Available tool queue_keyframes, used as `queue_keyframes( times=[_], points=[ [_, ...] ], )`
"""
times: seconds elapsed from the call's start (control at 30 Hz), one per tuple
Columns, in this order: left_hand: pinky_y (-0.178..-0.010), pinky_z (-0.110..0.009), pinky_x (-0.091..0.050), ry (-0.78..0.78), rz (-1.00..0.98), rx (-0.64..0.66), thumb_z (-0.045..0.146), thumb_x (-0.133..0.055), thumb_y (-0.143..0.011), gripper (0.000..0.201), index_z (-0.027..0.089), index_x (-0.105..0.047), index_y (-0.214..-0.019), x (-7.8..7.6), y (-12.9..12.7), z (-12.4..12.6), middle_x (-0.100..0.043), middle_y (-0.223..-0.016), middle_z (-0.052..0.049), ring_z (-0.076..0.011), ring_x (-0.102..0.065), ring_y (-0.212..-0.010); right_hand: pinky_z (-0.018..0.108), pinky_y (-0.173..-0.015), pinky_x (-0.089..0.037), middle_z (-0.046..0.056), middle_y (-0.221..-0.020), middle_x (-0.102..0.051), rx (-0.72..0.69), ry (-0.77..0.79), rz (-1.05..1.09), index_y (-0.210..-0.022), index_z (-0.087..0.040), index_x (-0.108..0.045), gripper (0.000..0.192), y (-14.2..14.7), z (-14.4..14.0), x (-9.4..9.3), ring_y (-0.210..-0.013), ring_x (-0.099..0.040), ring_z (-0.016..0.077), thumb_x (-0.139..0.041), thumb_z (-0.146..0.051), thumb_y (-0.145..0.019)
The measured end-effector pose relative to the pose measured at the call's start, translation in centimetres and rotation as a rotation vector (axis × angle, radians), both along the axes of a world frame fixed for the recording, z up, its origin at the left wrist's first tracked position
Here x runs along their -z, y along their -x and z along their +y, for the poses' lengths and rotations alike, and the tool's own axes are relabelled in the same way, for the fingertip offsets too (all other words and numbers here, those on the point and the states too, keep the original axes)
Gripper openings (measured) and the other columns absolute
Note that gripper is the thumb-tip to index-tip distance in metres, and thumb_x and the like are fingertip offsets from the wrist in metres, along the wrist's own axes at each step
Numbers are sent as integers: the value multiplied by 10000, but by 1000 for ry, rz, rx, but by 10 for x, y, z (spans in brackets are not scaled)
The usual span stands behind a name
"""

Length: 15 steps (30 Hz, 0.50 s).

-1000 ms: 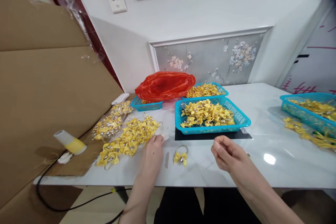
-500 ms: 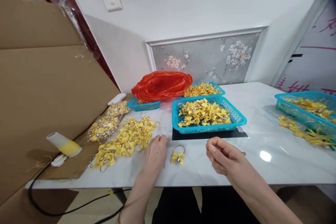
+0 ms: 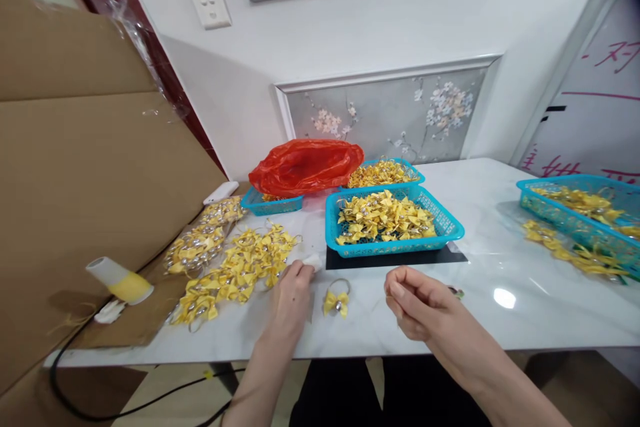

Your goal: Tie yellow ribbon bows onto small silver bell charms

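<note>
Magenta 对 (image 3: 624, 55) is written on white board (image 3: 597, 130)

A yellow bow hair tie (image 3: 330, 304) lies on the worktop (image 3: 367, 337) between the left hand (image 3: 291, 299) and the right hand (image 3: 420, 303), bow toward the near edge, a silvery bead at its centre, its thin band looping open behind. More yellow bow ties (image 3: 235, 273) lie in a loose, overlapping heap beside the left hand. A small white scrap (image 3: 313, 261) shows at that hand's fingertips.

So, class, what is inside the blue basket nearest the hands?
A heap of yellow bows lies in the blue basket; whatever is beneath the top layer is hidden.
</note>
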<state>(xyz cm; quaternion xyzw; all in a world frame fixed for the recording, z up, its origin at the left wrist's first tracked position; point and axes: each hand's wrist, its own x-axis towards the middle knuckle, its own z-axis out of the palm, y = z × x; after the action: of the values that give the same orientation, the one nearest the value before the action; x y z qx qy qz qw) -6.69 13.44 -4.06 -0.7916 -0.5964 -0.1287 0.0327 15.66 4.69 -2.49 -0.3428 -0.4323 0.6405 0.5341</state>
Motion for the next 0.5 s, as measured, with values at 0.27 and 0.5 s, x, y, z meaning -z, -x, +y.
queue_keyframes(
  times=[0.27, 0.5],
  points=[
    [-848, -449, -501, 2, -304, -36, 151, -575, -912, 234, 184, -695, -1110, -12, -1, -19, -720, -987, -94, -272, -667, -939, 250, -487, -110, -60, -667, -372, -39, -30, 42, -802, -172, -475, 371, 2, -1, -7, -519, -180, 57, -601, -487, -952],
    [-604, -295, -536, 312, -881, 46, 477, -474, -928, 408, 188, -750, -1011, -26, -28, -84, -759, -853, -78, -206, -667, -662, 244, -479, -138, -66, -635, -351, -63, -79, 40, -801, -176, -489, 364, 5, -6, -15, -519, -201, 66, -588, -489, -960]
  ],
)
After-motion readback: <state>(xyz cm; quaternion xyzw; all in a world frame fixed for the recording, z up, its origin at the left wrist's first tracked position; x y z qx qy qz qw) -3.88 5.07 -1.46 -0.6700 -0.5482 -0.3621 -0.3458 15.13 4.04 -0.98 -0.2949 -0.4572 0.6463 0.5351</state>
